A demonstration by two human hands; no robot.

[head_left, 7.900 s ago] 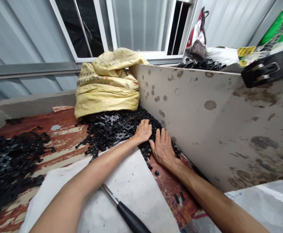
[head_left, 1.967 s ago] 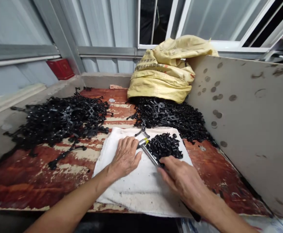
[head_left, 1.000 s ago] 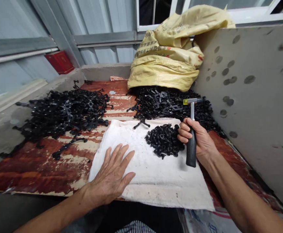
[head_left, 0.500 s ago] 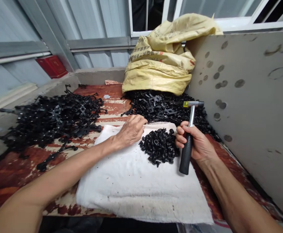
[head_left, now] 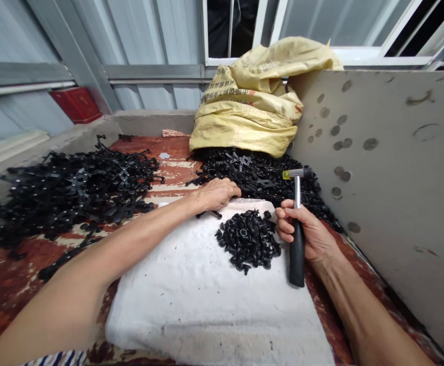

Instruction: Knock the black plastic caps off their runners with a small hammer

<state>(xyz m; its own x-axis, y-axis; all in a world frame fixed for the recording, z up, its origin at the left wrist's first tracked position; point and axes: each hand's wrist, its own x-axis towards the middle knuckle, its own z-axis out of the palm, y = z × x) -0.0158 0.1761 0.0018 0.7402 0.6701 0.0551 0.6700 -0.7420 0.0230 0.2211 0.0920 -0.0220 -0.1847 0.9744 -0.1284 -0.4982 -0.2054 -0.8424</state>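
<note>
My right hand (head_left: pixel 304 233) grips the black handle of a small hammer (head_left: pixel 296 213), held upright with its metal head above the table. A small heap of black round parts (head_left: pixel 248 239) lies on a white cloth (head_left: pixel 214 300) just left of that hand. My left hand (head_left: pixel 217 194) reaches to the far edge of the cloth, fingers curled down on a black plastic strip at the foot of the big pile of black parts (head_left: pixel 260 178). What the fingers hold is mostly hidden.
A yellow sack (head_left: pixel 252 107) lies behind the pile, against a spotted grey board (head_left: pixel 389 173) on the right. A tangle of black plastic frames (head_left: pixel 72 190) covers the left of the worn red table (head_left: pixel 11 274). A red box (head_left: pixel 77 103) sits on the wall ledge.
My right hand picked the hammer up off the cloth and holds it upright. My left hand left the cloth's near part and reached forward to the pile's edge, closing its fingers.
</note>
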